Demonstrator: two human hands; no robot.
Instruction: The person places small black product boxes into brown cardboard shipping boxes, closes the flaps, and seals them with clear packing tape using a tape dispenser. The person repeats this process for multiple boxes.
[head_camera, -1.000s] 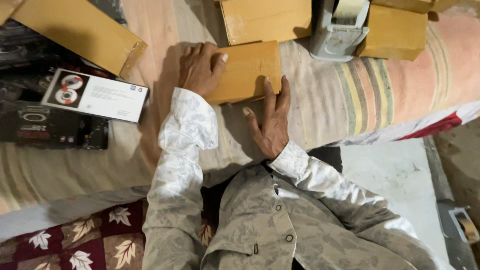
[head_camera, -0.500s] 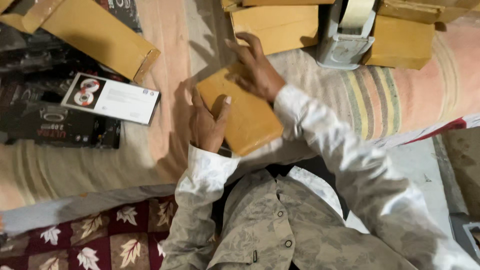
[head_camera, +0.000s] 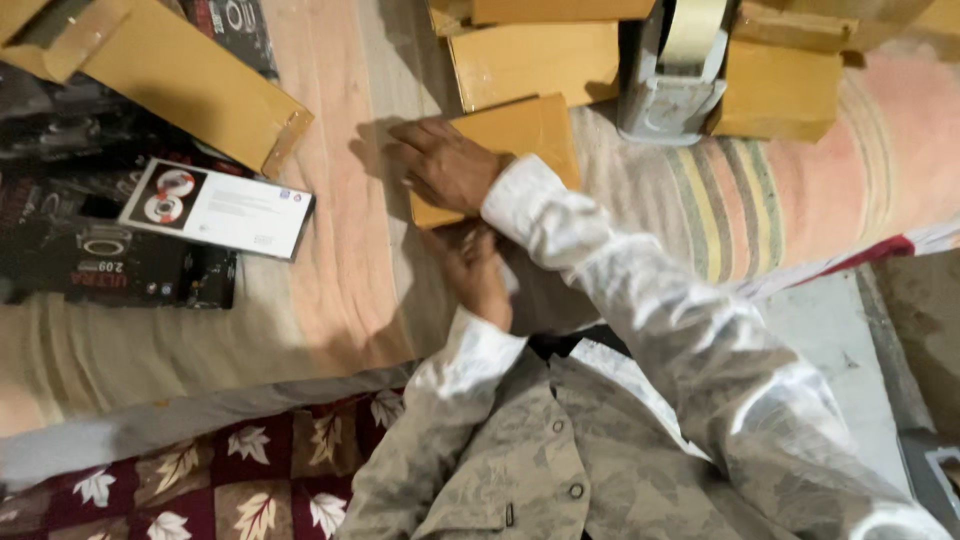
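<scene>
A flat yellow-brown parcel (head_camera: 528, 128) lies on the striped blanket (head_camera: 770, 200), close to other parcels of the same colour. My right hand (head_camera: 440, 165) reaches across from the right and lies spread over the parcel's left end, fingers curled at its edge. Lower down, my left hand (head_camera: 480, 278) sits at the parcel's near edge. My right forearm partly covers it, so its fingers are hidden.
A grey tape dispenser (head_camera: 672, 80) stands just right of the parcel, with stacked brown parcels (head_camera: 530, 58) behind it and another (head_camera: 782, 92) to its right. At the left lie a long brown envelope (head_camera: 180, 80), a white printed box (head_camera: 215, 208) and black boxes (head_camera: 120, 268).
The parcel has gone from lying tilted near my body to lying farther away, beside the stack. My right hand has shifted to its left end, and my left hand has dropped to its near edge.
</scene>
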